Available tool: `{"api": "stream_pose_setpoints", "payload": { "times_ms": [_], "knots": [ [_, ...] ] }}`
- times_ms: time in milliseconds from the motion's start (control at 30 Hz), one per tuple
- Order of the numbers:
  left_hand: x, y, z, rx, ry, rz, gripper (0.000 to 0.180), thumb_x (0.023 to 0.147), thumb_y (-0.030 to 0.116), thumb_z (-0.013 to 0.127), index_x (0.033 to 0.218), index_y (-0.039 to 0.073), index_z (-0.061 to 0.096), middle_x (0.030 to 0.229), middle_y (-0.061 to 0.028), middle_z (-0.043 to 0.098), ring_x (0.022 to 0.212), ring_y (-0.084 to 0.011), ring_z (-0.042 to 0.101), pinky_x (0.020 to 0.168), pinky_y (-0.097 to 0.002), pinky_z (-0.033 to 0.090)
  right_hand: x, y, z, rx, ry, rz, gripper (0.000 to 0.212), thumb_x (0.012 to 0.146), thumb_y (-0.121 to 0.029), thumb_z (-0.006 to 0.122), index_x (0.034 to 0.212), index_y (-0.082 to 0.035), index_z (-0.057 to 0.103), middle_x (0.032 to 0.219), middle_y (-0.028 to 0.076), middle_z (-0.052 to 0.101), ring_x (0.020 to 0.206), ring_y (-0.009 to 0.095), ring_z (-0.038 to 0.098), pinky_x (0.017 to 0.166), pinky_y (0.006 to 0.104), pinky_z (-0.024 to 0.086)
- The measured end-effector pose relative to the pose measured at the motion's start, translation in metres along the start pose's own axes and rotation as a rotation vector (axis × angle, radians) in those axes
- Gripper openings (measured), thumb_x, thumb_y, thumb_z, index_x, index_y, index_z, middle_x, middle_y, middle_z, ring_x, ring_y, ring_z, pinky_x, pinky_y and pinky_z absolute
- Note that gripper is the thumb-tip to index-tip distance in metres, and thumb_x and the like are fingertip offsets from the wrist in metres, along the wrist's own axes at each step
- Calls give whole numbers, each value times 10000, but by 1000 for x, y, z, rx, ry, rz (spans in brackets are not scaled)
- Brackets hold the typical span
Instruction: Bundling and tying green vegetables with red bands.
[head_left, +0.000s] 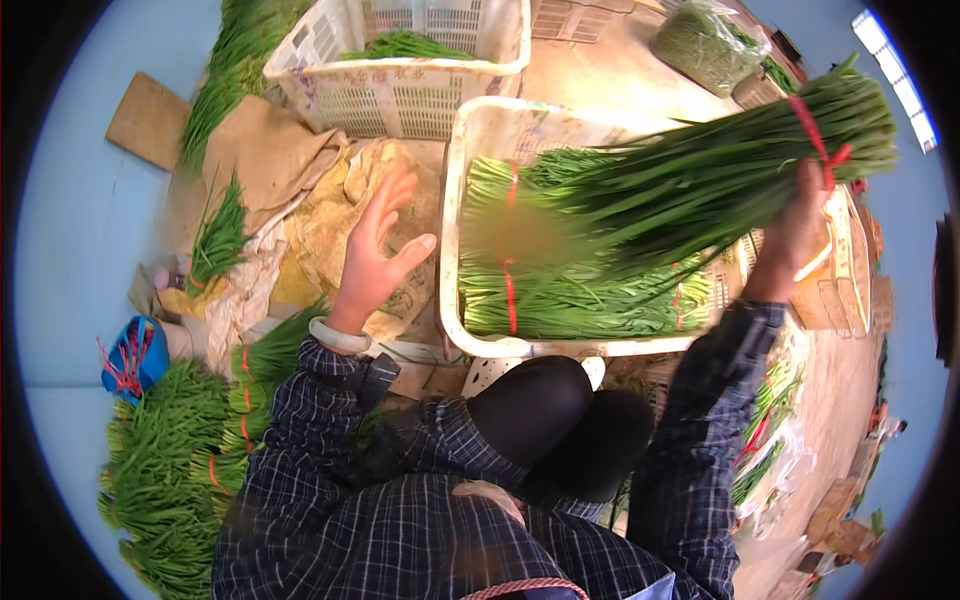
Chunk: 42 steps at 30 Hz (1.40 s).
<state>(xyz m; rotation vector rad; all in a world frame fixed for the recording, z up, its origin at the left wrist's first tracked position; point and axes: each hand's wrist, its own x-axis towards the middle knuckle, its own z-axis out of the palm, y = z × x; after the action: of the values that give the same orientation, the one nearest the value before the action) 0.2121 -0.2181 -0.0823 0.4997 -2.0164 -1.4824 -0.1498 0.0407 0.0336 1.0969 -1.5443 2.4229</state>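
Note:
My right hand (795, 225) grips a large bundle of long green garlic chives (690, 180) near its red tie (812, 130). The bundle tilts over a white plastic crate (452, 250), its loose leaf ends reaching down to the left. Inside the crate lie more chive bundles (580, 300), bound with red ties. To the left of the crate, my left hand (378, 250) is raised with its fingers spread and nothing in it. A pale bracelet (340, 337) circles that wrist.
Another white crate (395, 95) with some chives stands behind. Tied chive bundles (175, 450) pile at the lower left, beside a blue container (135, 355) of red ties. Brown sacking (255, 150) lies at the left, and a clear bag of greens (705, 45) sits far right.

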Motion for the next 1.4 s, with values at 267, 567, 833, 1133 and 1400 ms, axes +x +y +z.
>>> {"api": "stream_pose_setpoints", "payload": {
  "times_ms": [267,567,833,1133,1400],
  "knots": [
    [2,-55,116,275,-279,198,480,768,155,687,1225,51,587,1257,-146,570,1149,-305,564,1005,-388,449,7,63,103,-1322,-667,-103,896,658,-316,826,1404,-188,348,1036,185,669,881,379,671,747,442,556],
    [-48,-58,138,187,-314,90,386,759,80,703,1134,38,627,1213,-113,580,1173,-298,530,993,-411,434,-105,324,117,-1385,-1213,-156,753,724,-202,687,1389,-197,333,951,212,628,766,352,666,637,451,537],
    [28,-30,129,349,-294,280,331,784,51,666,1110,16,624,1143,-120,604,1049,-294,589,900,-407,486,-110,331,121,-1131,-1215,-68,767,692,-191,706,1377,-191,362,1020,238,623,815,418,650,705,481,527],
    [132,-86,35,487,-107,301,382,845,69,619,1226,61,602,1178,-146,634,1101,-255,605,963,-350,460,-103,329,131,-1227,-1396,43,873,711,-263,765,1436,-211,283,1152,192,608,1003,426,614,911,462,497],
    [115,-74,16,567,-48,218,321,854,85,598,1172,51,635,1159,-112,647,1101,-234,603,936,-338,461,-108,324,124,-1152,-1448,42,895,711,-291,751,1463,-201,275,1152,225,613,971,390,633,834,460,518]
  ]
}}
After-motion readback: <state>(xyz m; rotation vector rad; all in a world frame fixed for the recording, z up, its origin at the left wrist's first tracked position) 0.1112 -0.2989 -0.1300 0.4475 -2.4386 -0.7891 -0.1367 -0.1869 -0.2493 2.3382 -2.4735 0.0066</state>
